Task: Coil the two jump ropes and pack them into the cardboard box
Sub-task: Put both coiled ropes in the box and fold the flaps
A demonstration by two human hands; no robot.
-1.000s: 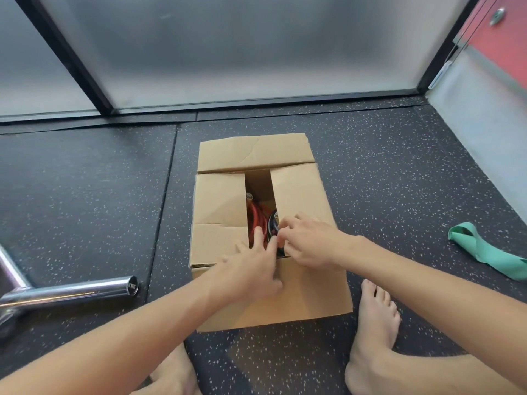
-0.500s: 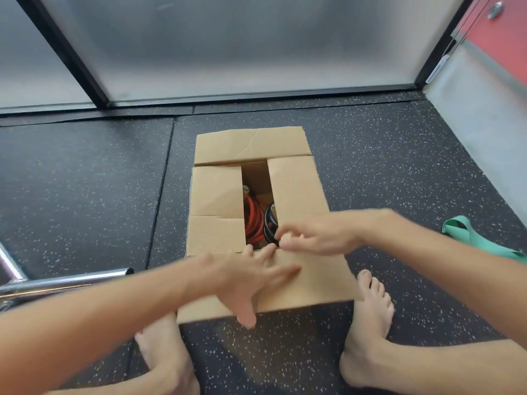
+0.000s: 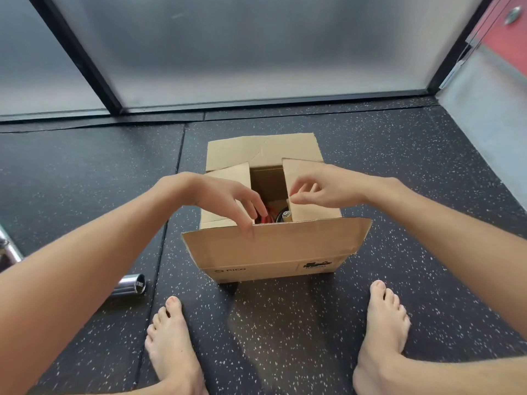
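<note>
Left hand [image 3: 225, 199] – over cardboard box [image 3: 273, 249] | chrome bar [image 3: 132, 285] left

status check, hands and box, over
Left hand and right hand open, empty, over cardboard box. Red rope inside. Near flap raised, side flaps partly closed. Nothing blocking.

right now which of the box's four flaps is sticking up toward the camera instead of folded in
The near flap, on the side closest to the feet, with the left hand on its top edge. The left flap, right flap and far flap lie folded over the cardboard box.
</note>
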